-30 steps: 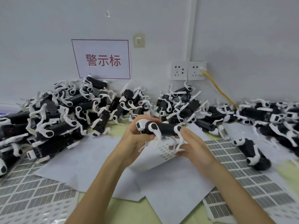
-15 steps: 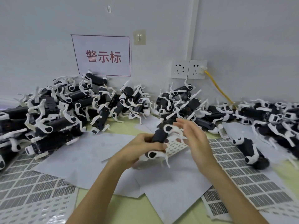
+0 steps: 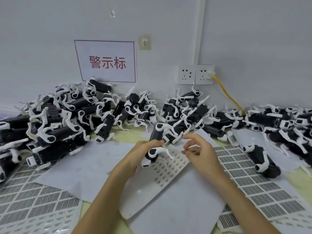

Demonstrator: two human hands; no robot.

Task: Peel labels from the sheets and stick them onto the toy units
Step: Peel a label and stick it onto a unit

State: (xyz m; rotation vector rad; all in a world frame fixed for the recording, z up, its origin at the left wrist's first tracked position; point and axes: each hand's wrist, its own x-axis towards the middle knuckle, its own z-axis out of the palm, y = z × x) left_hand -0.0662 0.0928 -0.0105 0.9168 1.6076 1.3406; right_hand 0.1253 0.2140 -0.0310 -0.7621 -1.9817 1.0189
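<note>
Hands are seen in the middle, above the worktop point(image 3: 302, 181). A toy point(image 3: 156, 137) is gripped by the left hand point(image 3: 140, 156), with fingers curled round its black body. The right hand point(image 3: 202, 152) is held just beside the toy, not touching it. Its fingers are bent, and its thumb and first finger are close together. A label may be pinched there, but it is too small to be seen, so that cannot be told.

The step looks like the sticking part: a label is likely about to be put on the toy. Next, the label needs to be laid flat on a smooth spot of the body and pressed down, while the toy is held steady.

The toy looks like a little dog. Its body is long and black, and its thin legs are white. It is tilted, one end up and one end down, over a sheet point(image 3: 170, 171) of tiny labels. Many more toys point(image 3: 70, 119) are piled by the wall.
</note>
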